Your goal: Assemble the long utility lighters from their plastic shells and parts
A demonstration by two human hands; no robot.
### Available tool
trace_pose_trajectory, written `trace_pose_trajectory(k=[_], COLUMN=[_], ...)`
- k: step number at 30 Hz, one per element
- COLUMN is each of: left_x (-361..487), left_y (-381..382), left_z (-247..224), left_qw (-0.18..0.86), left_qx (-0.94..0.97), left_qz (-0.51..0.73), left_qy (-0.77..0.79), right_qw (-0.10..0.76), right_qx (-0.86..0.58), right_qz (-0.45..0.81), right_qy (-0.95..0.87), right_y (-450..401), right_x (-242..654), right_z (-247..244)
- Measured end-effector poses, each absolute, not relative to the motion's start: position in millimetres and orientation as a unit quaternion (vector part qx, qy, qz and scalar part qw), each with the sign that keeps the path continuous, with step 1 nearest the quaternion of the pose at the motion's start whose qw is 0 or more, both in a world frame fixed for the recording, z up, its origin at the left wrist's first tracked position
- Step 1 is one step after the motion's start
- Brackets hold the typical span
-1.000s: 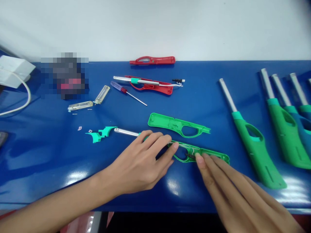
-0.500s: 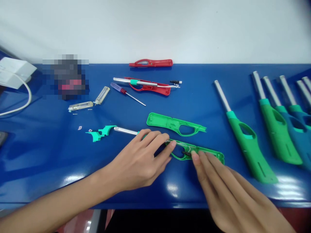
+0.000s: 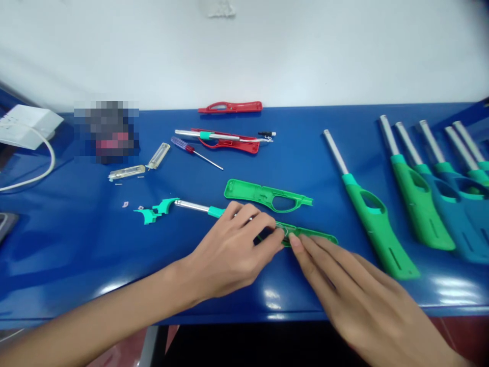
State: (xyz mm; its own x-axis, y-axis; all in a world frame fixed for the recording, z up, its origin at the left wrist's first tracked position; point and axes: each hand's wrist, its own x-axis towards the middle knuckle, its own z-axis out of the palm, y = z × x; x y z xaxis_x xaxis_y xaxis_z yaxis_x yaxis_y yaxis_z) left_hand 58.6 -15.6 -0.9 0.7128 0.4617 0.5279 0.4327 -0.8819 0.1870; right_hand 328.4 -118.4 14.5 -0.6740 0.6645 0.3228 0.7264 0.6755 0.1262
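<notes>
A green lighter half-shell [image 3: 317,235] lies open side up near the table's front, with a metal lighter tube [image 3: 192,206] and its teal collar [image 3: 216,211] pointing left out of it. My left hand [image 3: 233,244] is closed over the shell's middle, fingers bent onto its trigger-loop end. My right hand [image 3: 344,275] grips the shell from the right, thumb and fingers pressed together over its handle part. White wire shows between the two hands; fingertips hide the small parts inside. Just behind lies the matching green half-shell [image 3: 244,191], loose. Teal triggers [image 3: 166,205] sit left of the tube's tip.
A red half-shell with tube [image 3: 248,146], another red half [image 3: 244,107] and a screwdriver [image 3: 187,146] lie behind. Clear fuel tanks [image 3: 128,172] and small screws are at left. Assembled green lighters [image 3: 382,229] and blue lighters [image 3: 454,219] stretch along the right.
The view has shifted slightly, moving table items left. My left hand's fingers have come nearer to my right thumb, covering more of the shell's middle.
</notes>
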Motion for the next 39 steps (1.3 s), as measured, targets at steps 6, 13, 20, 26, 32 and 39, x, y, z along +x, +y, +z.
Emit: trace_pose_trajectory(k=[6,13,20,26,32,39], left_x=[63.6,62.1,60.9,60.4,59.1,61.0], left_y=[-15.4,-15.9,-18.6,-23.1,-25.9,-25.4], left_z=[-1.0,1.2,3.9,2.0,0.3,0.4], left_qw=[0.061,0.079,0.075,0.075,0.094,0.097], left_qx=[0.919,0.917,0.922,0.915,0.911,0.910], left_qz=[0.290,0.291,0.280,0.284,0.284,0.283], left_qy=[0.260,0.259,0.258,0.275,0.282,0.286], right_qw=[0.202,0.300,0.281,0.273,0.268,0.244], right_qx=[-0.426,-0.468,-0.452,-0.453,-0.456,-0.452], right_qz=[-0.013,0.032,0.043,0.065,0.068,0.068], right_qy=[-0.882,-0.831,-0.846,-0.846,-0.846,-0.855], right_y=[-105.7,-111.6,-112.5,-113.2,-112.6,-115.8], right_x=[336.3,333.1,336.6,338.2,338.6,341.5], right_z=[4.0,-10.3,-9.2,-10.3,-7.4,-6.4])
